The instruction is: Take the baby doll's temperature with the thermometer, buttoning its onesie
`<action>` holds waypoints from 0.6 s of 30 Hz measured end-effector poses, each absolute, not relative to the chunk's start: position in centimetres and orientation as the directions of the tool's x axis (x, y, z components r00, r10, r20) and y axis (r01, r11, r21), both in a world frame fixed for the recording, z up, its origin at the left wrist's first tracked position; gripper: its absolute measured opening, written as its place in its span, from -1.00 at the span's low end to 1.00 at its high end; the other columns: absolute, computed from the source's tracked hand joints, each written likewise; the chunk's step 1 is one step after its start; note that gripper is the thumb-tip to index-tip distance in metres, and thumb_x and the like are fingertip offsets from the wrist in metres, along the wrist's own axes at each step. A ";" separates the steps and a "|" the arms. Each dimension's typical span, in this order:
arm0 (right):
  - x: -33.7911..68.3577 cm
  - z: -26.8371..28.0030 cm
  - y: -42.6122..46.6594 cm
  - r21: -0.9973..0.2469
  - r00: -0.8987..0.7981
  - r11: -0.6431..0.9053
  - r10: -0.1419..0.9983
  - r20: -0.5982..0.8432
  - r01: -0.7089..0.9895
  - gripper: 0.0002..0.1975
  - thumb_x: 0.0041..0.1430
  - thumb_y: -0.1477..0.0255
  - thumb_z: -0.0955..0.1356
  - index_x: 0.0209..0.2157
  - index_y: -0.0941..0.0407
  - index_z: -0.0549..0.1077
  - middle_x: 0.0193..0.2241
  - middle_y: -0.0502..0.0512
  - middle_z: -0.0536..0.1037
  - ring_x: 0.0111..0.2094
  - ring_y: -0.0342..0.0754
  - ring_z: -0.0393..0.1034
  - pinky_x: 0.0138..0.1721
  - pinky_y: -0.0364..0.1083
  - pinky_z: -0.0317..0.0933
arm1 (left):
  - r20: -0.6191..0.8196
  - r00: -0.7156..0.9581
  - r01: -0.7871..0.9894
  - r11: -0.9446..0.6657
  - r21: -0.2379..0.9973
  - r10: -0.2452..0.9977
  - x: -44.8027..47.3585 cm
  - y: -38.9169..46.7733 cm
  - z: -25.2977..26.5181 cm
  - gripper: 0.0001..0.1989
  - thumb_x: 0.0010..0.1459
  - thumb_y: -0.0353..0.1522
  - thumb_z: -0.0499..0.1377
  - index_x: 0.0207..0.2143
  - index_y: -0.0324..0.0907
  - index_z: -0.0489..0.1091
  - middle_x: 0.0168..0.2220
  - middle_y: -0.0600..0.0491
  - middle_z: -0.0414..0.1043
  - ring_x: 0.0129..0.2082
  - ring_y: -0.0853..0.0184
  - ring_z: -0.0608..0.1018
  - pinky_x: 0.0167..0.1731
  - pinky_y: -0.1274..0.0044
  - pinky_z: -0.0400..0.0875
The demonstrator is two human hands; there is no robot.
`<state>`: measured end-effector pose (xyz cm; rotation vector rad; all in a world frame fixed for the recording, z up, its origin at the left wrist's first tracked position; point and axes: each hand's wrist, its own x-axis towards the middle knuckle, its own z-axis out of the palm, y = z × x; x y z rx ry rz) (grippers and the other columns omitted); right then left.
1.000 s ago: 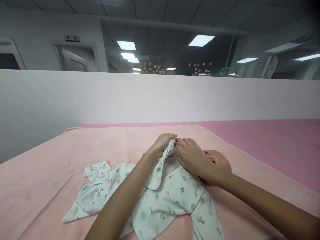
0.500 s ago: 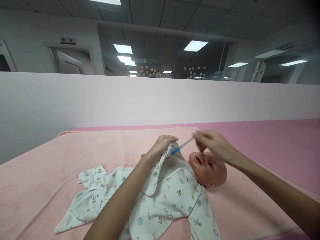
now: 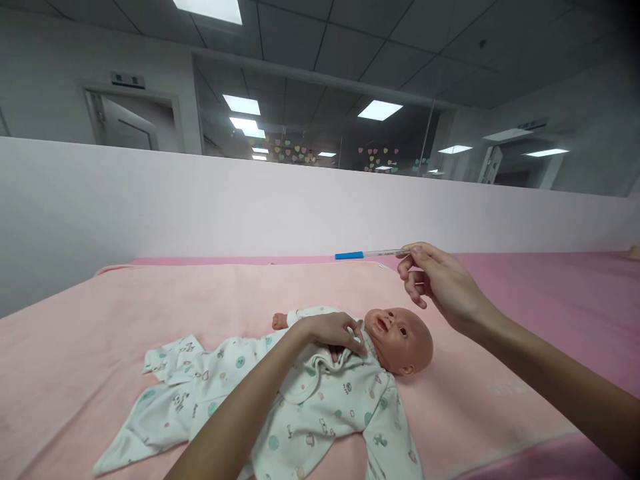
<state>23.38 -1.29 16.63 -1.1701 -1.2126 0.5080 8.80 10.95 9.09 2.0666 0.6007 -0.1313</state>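
A baby doll (image 3: 407, 340) lies on its back with its head to the right, dressed in a white printed romper (image 3: 345, 393). My left hand (image 3: 333, 330) rests on the doll's chest, its fingers curled at the romper's front flap near the neck. Above the doll's head, my right hand (image 3: 445, 280) pinches the clear end of a glass thermometer (image 3: 383, 253) between thumb and fingertips. The thermometer is held nearly level, its blue end pointing left and touching nothing. The romper's near sleeve lies towards me, and one small doll hand (image 3: 279, 321) shows on the far side.
A peach blanket (image 3: 90, 360) lies under the doll, over a pink surface (image 3: 540, 293). Behind it runs a low white partition (image 3: 280, 210). Beyond that are a window with heart-shaped stickers and a doorway (image 3: 130, 123).
My right hand has lifted the thermometer up and away from the romper's opening and levelled it. My left hand has lowered the raised flap onto the doll's chest.
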 end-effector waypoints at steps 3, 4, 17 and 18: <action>22.8 16.7 -0.9 -0.896 0.312 0.362 0.847 0.431 0.256 -0.68 0.04 0.12 0.28 -0.37 0.09 0.28 -0.63 -0.10 0.31 -0.76 -0.27 0.15 -0.80 -0.24 0.01 | -0.349 0.872 0.470 -0.390 0.792 0.343 8.8 10.9 9.0 -0.61 -0.24 -0.16 0.31 -0.39 -0.19 0.33 -0.66 0.17 0.28 -0.70 0.42 0.37 -0.64 0.57 0.28; 22.5 16.7 -0.8 -0.895 0.302 0.363 0.850 0.432 0.259 -0.68 0.04 0.12 0.28 -0.36 0.09 0.28 -0.64 -0.11 0.30 -0.76 -0.27 0.15 -0.80 -0.25 0.02 | -0.349 0.870 0.472 -0.387 0.792 0.347 8.8 10.8 9.1 -0.63 -0.22 -0.18 0.30 -0.38 -0.20 0.33 -0.69 0.17 0.27 -0.70 0.41 0.37 -0.63 0.57 0.28; 21.4 15.2 0.1 -0.881 0.273 0.395 0.845 0.460 0.261 -0.70 0.04 0.17 0.31 -0.31 0.12 0.35 -0.51 -0.02 0.34 -0.55 -0.19 0.30 -0.65 -0.22 0.22 | -0.250 0.892 0.442 -0.616 0.652 0.376 8.3 10.4 9.8 -0.66 -0.08 -0.24 0.19 -0.20 -0.12 0.40 -0.54 0.09 0.42 -0.56 0.39 0.43 -0.52 0.57 0.31; 21.4 15.2 0.2 -0.876 0.276 0.403 0.839 0.469 0.264 -0.69 0.04 0.16 0.31 -0.32 0.13 0.35 -0.49 0.00 0.36 -0.51 -0.18 0.32 -0.61 -0.20 0.26 | -0.244 0.892 0.442 -0.625 0.643 0.381 8.3 10.4 9.7 -0.67 -0.08 -0.24 0.19 -0.21 -0.13 0.40 -0.53 0.09 0.42 -0.56 0.39 0.43 -0.52 0.57 0.30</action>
